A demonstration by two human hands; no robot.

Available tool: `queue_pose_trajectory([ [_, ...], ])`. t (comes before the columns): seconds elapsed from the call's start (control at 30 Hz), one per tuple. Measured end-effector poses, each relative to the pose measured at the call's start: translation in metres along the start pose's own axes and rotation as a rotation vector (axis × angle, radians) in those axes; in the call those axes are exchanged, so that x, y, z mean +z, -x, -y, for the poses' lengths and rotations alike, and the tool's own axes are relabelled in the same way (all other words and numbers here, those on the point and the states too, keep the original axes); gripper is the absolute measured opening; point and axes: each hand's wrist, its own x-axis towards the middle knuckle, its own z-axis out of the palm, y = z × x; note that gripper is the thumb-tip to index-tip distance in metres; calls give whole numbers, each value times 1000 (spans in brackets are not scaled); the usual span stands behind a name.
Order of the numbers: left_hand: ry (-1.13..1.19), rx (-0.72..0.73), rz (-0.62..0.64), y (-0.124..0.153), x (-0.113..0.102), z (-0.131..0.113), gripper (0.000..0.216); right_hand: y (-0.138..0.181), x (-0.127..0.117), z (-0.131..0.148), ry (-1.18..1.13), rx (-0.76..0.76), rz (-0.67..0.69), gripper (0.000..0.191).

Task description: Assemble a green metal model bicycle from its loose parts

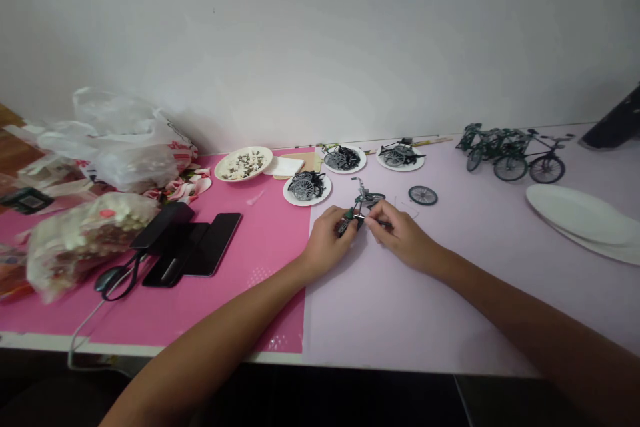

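Near the seam of the pink and lilac table covers, my left hand [327,238] is closed around part of a partly built model bicycle [361,195]. Its thin handlebar and dark green frame stick up beyond my fingers. My right hand [403,233] pinches a small screwdriver [385,223] with a dark handle. The thin metal shaft points left and meets the bicycle at my left fingertips; the exact contact spot is too small to make out. A loose spoked wheel [423,195] lies flat just beyond my right hand.
Behind my hands are plates of small bicycle parts: one left [287,195], one middle [327,161], one right [421,163]. A bowl [220,173] holds small pieces. Assembled model bicycles [510,153] and white plates [585,213] stand right. Phones [213,247] and bags [130,147] are left.
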Motion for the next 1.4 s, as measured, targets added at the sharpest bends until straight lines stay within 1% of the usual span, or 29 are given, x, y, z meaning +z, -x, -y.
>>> queue_pose_trajectory([
  [0.37,-5,7,5,0,0,1,18,0,-1,1,11,12,28,21],
  [1.07,-18,-8,22,0,0,2,22,1,-1,2,50,11,49,25],
  [1.4,-19,-18,31,0,0,3,21,1,-1,5,72,25,64,30],
])
